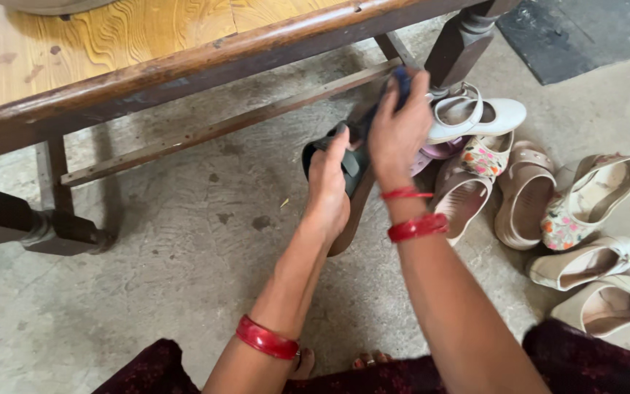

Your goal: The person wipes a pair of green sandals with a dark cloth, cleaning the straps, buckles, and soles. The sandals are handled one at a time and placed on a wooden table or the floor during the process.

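The left hand (327, 186) is wrapped around a dark sandal (344, 190), gripping it by the strap end and holding it up off the floor, its brown sole hanging down below the palm. The right hand (400, 131) is closed on a blue cloth (401, 79) and pressed against the upper part of the same sandal, so the shoe sits between the two hands, just in front of the wooden bench (184, 66). Red bangles (417, 228) ring both wrists. To the right, on the concrete floor (184, 255), lies a cluster of shoes: a white strapped shoe (486, 115) near the bench leg, floral sandals (585, 204), and cream heels (607, 292) beyond.
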